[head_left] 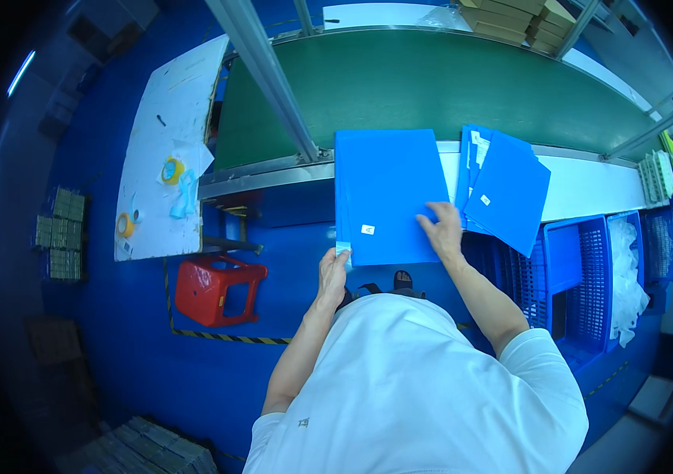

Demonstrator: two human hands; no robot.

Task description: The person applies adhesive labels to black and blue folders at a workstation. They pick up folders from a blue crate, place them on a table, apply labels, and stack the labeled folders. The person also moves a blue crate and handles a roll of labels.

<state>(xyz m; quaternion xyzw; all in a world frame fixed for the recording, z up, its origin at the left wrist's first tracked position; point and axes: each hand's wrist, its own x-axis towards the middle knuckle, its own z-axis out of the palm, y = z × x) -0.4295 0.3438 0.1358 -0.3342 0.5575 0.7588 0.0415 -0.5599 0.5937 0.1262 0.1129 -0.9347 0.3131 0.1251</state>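
Observation:
A large flat blue sheet, perhaps a stack of them, lies in front of me across the edge of the work surface and juts toward my body. It bears a small white label. My left hand is closed on its near left corner, where a pale strip shows. My right hand is at the near right edge, fingers apart, over or lightly touching the sheet. To the right, more blue sheets lie fanned out, some with white labels.
A green conveyor belt runs behind, with a metal post at left. A white table holds tape rolls. Below it stands a red stool. Blue crates are at right, one holding clear plastic bags.

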